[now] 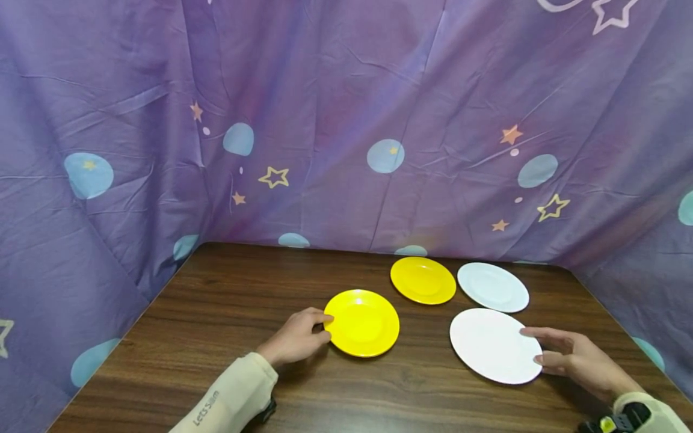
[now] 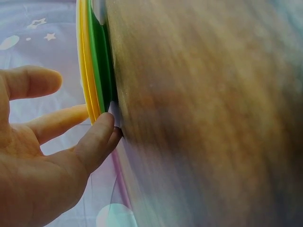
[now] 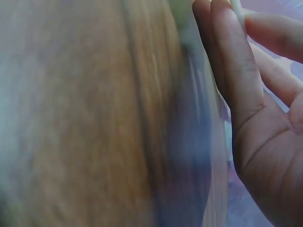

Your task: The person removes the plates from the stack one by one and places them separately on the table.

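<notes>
Purple curtain (image 1: 325,120) behind, brown table (image 1: 216,282) in front. Near white plate (image 1: 489,343) lies just L of R hand (image 1: 582,361), the nearer one, which pinches its rim; round, so no long axis. Near yellow plate (image 1: 361,325), also round, lies just R of L hand (image 1: 295,337); fingertips (image 2: 108,120) touch its rim, can't tell if clamped. Far yellow plate (image 1: 423,281) & far white plate (image 1: 492,287) sit behind, approx. side by side. L wrist cam: green rim (image 2: 101,61) under yellow.

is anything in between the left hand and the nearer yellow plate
Nothing visible stands between them: the left hand touches the left rim of the nearer yellow plate. A green rim, seen by the left wrist camera, lies beneath it.
</notes>
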The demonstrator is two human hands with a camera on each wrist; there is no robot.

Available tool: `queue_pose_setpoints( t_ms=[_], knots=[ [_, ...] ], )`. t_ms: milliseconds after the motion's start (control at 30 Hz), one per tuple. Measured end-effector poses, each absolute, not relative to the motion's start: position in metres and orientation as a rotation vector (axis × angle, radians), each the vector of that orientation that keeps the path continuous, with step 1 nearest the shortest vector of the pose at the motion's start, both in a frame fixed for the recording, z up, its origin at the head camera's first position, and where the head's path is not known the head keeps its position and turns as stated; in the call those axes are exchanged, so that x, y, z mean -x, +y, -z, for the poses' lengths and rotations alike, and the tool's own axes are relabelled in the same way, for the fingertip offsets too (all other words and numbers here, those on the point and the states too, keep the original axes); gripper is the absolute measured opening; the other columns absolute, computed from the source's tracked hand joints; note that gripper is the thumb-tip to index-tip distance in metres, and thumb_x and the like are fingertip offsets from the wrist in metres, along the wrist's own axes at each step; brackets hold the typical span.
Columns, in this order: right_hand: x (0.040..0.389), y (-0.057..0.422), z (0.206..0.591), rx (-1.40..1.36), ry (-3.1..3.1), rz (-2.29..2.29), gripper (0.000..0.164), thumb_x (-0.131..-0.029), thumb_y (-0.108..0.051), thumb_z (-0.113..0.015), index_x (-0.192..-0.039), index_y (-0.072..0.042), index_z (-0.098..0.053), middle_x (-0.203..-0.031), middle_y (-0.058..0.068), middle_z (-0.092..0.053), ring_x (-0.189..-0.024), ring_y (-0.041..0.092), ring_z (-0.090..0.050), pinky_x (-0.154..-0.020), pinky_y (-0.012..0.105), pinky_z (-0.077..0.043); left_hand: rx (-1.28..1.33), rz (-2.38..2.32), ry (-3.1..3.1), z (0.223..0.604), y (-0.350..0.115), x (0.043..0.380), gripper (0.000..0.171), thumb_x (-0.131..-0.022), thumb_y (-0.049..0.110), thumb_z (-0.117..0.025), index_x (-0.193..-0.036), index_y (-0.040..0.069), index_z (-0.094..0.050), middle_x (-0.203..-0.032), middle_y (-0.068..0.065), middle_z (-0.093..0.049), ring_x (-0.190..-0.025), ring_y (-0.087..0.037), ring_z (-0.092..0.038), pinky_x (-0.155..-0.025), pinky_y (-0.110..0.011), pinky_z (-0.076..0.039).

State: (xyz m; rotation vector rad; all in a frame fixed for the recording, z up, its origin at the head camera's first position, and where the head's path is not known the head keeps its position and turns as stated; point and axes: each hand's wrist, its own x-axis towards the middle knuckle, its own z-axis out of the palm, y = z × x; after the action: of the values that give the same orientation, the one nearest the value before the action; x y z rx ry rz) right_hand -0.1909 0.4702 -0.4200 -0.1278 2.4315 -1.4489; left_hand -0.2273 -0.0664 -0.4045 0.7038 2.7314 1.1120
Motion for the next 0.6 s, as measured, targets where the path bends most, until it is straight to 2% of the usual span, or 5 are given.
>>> queue_pose_setpoints(
  t_ms=[167,300,433,533,600],
  knots=[
    [0.187,0.476,0.420,0.101,2.466,1.447,0.047,-0.093,-0.010,-0.066,-0.139,-0.008,-0.057,-0.116,-0.041,-0.053,-0.101,-0.011,-0.058,-0.082,0.025,-0.059,-0.692,-1.118,2.727,0.404,-0.066,0.227,0.047,-0.091,0.014,-0.061,-0.133,-0.006,-0.061,-0.132,-0.020,-0.063,-0.125,-0.036,-0.058,-0.106,-0.053,-0.048],
    [0.185,0.477,0.418,0.053,2.548,1.353,0.052,-0.091,-0.014,-0.070,-0.139,-0.002,-0.056,-0.114,-0.039,-0.054,-0.097,-0.007,-0.058,-0.078,0.025,-0.058,-0.689,-1.119,2.732,0.405,-0.066,0.227,0.047,-0.090,0.014,-0.061,-0.133,-0.006,-0.061,-0.131,-0.020,-0.063,-0.124,-0.035,-0.059,-0.106,-0.052,-0.049],
    [0.185,0.475,0.413,0.021,2.642,1.218,0.064,-0.089,-0.019,-0.073,-0.140,0.010,-0.049,-0.130,-0.005,-0.064,-0.094,-0.007,-0.058,-0.076,0.026,-0.057,-0.703,-1.124,2.738,0.405,-0.066,0.227,0.047,-0.090,0.013,-0.060,-0.132,-0.007,-0.061,-0.130,-0.021,-0.063,-0.123,-0.035,-0.059,-0.106,-0.052,-0.049],
    [0.186,0.473,0.409,-0.015,2.717,1.102,0.067,-0.087,-0.023,-0.075,-0.140,0.010,-0.050,-0.137,0.025,-0.059,-0.091,-0.005,-0.058,-0.074,0.025,-0.056,-0.708,-1.125,2.738,0.405,-0.066,0.227,0.047,-0.090,0.013,-0.060,-0.132,-0.007,-0.061,-0.130,-0.021,-0.063,-0.123,-0.036,-0.059,-0.106,-0.053,-0.049],
    [0.187,0.472,0.407,-0.039,2.745,1.056,0.067,-0.087,-0.025,-0.076,-0.139,0.008,-0.051,-0.137,0.027,-0.058,-0.089,-0.001,-0.060,-0.072,0.024,-0.056,-0.707,-1.124,2.736,0.405,-0.066,0.227,0.047,-0.090,0.013,-0.060,-0.133,-0.007,-0.061,-0.131,-0.021,-0.063,-0.124,-0.036,-0.059,-0.106,-0.053,-0.048]
  ],
)
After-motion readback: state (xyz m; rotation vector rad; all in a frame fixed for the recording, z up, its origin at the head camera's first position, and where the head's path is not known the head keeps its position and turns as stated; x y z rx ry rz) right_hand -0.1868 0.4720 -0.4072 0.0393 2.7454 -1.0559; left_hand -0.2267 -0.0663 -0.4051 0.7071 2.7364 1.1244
